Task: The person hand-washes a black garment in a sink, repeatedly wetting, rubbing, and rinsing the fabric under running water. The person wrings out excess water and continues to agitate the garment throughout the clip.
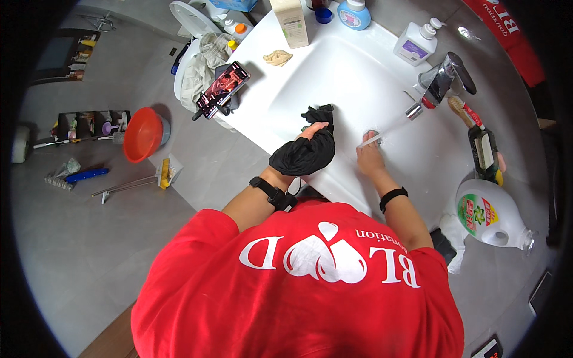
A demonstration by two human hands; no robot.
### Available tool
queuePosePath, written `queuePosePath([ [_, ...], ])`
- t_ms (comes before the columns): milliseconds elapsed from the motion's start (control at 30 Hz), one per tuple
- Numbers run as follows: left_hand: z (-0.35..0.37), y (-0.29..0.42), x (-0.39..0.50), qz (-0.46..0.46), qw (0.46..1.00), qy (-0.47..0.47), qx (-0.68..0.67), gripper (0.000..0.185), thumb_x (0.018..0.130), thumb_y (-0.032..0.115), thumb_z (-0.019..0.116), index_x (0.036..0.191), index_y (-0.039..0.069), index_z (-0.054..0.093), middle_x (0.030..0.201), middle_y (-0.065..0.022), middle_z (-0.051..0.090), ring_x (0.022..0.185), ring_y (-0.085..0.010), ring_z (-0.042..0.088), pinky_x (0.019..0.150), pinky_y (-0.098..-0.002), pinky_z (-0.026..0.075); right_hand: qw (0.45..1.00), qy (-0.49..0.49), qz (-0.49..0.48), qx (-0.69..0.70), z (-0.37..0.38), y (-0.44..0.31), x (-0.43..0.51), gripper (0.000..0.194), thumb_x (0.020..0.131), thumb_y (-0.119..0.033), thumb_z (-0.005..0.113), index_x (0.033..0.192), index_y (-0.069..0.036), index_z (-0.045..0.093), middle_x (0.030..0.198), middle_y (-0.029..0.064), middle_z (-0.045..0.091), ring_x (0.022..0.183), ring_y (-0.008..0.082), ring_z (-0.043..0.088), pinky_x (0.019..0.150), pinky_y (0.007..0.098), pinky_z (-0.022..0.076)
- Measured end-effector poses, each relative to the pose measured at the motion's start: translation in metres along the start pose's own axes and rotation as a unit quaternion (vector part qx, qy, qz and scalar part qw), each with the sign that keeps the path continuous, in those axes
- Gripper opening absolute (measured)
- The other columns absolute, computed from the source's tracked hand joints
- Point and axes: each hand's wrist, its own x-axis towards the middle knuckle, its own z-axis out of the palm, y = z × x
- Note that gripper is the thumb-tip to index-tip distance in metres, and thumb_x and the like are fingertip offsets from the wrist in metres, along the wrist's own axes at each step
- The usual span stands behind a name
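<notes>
A bunched black cloth (304,154) wraps over the back of my left hand (314,129) and hangs past its fingers, above the left side of a white washbasin (344,67). The fingers of that hand are closed on the fabric. Down in the basin, my right hand (370,157) has its fingertips at the metal drain (377,136). A thin stream of water runs from the chrome faucet (441,80) across those fingers. Whether they grip the drain fitting is hidden.
A phone (224,89) with a lit screen lies at the basin's left edge. Behind stand a carton (290,22), a blue bottle (354,15) and a pump bottle (415,44). A wooden brush (461,111) and a large detergent bottle (490,215) lie on the right.
</notes>
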Motion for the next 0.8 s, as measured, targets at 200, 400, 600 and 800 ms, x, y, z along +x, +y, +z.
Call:
queuePosePath([
  [200, 0.003, -0.002, 0.003, 0.144, 0.97, -0.01, 0.196, 0.033, 0.099, 0.008, 0.046, 0.132, 0.005, 0.05, 0.11, -0.0015, 0.055, 0.101, -0.0085, 0.053, 0.092, -0.0203, 0.041, 0.999, -0.007, -0.026, -0.033, 0.005, 0.003, -0.005, 0.062, 0.098, -0.023, 0.041, 0.145, 0.012, 0.021, 0.154, 0.028, 0.017, 0.145, 0.0392, 0.013, 0.12, 0.0407, 0.0129],
  [400, -0.005, -0.015, 0.005, 0.129, 0.975, -0.029, 0.177, 0.035, 0.099, 0.009, 0.045, 0.134, 0.003, 0.046, 0.111, -0.001, 0.056, 0.098, -0.008, 0.054, 0.088, -0.0205, 0.044, 0.998, 0.002, 0.023, 0.052, 0.011, 0.006, -0.013, 0.063, 0.098, -0.03, 0.042, 0.145, 0.007, 0.025, 0.152, 0.0276, 0.021, 0.141, 0.0406, 0.024, 0.115, 0.0408, 0.0239],
  [600, 0.002, -0.019, 0.04, -0.205, 0.963, 0.161, -0.067, 0.077, 0.084, 0.034, 0.069, 0.137, -0.006, 0.029, 0.115, -0.0163, 0.054, 0.097, -0.0212, 0.06, 0.074, -0.0334, 0.054, 0.9, -0.113, 0.083, 0.413, -0.045, -0.022, -0.038, 0.069, 0.096, -0.053, 0.043, 0.136, 0.002, 0.044, 0.128, 0.0203, 0.054, 0.109, 0.0333, 0.058, 0.089, 0.0423, 0.0473],
  [800, 0.043, 0.005, 0.041, -0.136, 0.948, 0.18, -0.225, 0.077, 0.082, 0.0, 0.069, 0.138, 0.007, 0.015, 0.125, -0.022, 0.046, 0.113, -0.0319, 0.055, 0.096, -0.0431, 0.051, 0.719, -0.078, 0.034, 0.69, -0.081, -0.065, -0.061, 0.061, 0.082, -0.026, 0.073, 0.129, 0.003, 0.048, 0.111, 0.0112, 0.063, 0.097, 0.0183, 0.061, 0.084, 0.033, 0.0505],
])
